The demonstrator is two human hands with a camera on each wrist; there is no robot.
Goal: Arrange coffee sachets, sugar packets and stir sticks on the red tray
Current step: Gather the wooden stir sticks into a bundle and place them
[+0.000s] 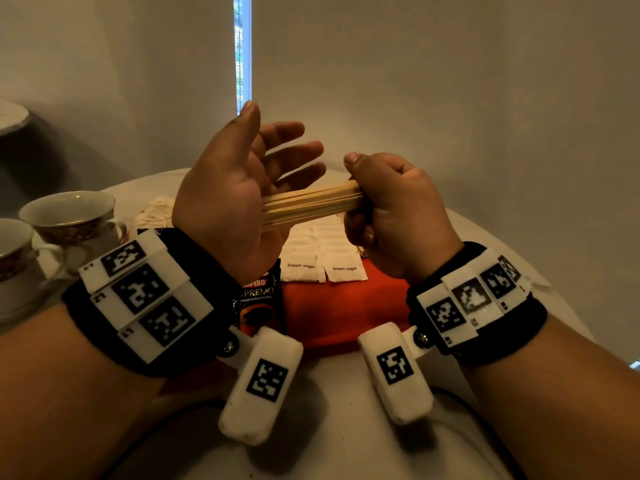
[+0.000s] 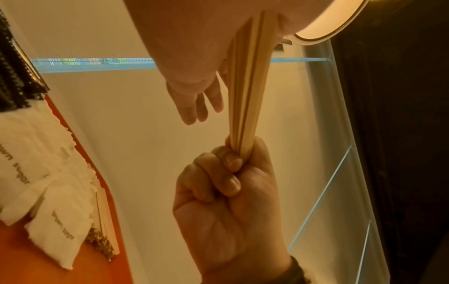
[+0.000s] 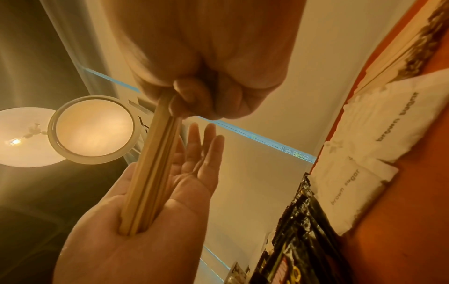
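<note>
My right hand grips a bundle of wooden stir sticks in a fist, held above the table. The bundle's free ends butt against the palm of my left hand, whose fingers are spread straight. The wrist views show the same: stir sticks between fist and palm, stir sticks pressed end-on into the flat palm. Below lies the red tray with white brown-sugar packets in rows and black coffee sachets at its left. More stir sticks lie along the tray's edge beside the packets.
Two patterned teacups stand at the left of the white round table. A heap of pale packets lies behind my left wrist. A grey wall rises close behind the table.
</note>
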